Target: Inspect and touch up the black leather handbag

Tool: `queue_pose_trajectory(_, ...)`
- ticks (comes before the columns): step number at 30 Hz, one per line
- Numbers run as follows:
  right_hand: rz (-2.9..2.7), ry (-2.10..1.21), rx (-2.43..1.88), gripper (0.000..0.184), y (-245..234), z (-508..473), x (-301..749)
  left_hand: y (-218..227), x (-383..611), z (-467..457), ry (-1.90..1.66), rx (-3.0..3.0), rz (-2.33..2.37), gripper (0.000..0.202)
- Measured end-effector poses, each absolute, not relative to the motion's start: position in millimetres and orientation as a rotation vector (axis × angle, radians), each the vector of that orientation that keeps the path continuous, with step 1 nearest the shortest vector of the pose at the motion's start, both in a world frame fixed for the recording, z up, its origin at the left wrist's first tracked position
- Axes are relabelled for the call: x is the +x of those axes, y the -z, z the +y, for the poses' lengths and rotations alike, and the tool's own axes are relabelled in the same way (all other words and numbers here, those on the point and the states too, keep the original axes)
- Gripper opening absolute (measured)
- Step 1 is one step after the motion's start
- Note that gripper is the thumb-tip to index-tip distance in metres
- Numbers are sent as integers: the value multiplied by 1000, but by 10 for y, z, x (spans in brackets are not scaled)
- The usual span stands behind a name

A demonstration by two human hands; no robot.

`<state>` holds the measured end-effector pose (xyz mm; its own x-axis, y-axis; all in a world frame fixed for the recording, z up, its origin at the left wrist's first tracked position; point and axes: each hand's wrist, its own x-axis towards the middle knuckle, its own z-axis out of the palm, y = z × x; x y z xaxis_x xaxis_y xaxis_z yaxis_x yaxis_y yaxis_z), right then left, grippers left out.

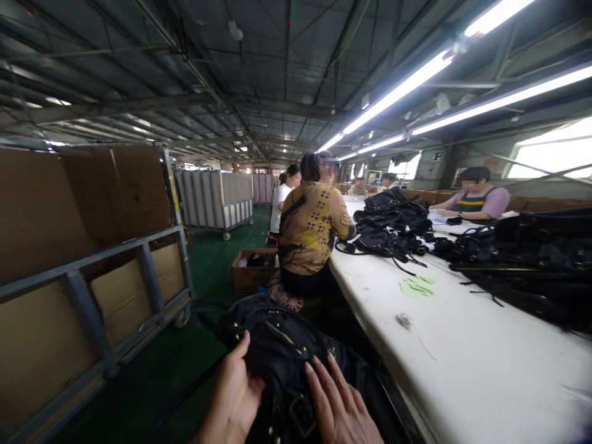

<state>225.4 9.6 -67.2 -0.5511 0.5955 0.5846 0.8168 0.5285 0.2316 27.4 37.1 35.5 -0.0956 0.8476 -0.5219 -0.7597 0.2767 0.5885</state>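
Your left hand (230, 398) and right hand (340, 402) are apart, one on each side of a black studded handbag (282, 351), with the fingers spread over it. You cannot tell how firmly either hand grips. The bag sits in front of you, just beside the edge of the white tabletop (462, 376), with a metal buckle (301, 414) near your right hand. Farther along the tabletop lie a heap of black bags (393, 222) and a larger dark pile (522, 259), with green scraps (419, 285) near them. A seated co-worker in a patterned mustard top (309, 228) works at the tabletop ahead. To your left stands a metal cart holding large cardboard sheets (92, 246).
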Motion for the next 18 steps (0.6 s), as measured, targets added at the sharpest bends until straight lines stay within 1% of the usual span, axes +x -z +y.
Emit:
queue_pose_trajectory(3,-2323,511,-1282,80,578,155,2142,-420,327,408,-1433,77,1004,24)
queue_pose_trajectory(6,-2327,244,-1390,86,331,253,2071,-545,365,448,-1473,51,977,15)
queue_pose_trajectory(8,-2304,106,-1397,85,174,323,2064,-633,380,460,-1524,41,968,11)
queue_pose_trajectory(11,-2285,16,-1334,80,3,390,2108,-688,369,450,-1590,112,937,14)
queue_pose_trajectory(14,-2389,-167,-1239,77,-158,366,2185,-600,290,396,-1607,266,923,25)
queue_pose_trajectory(15,-2416,-258,-1194,72,-217,344,2210,-546,247,364,-1614,311,964,28)
queue_pose_trajectory(16,-2414,-344,-1153,63,-276,320,2230,-488,199,323,-1626,365,1035,29)
queue_pose_trajectory(18,-2312,-427,-1109,31,-384,288,2247,-375,97,223,-1631,591,1221,26)
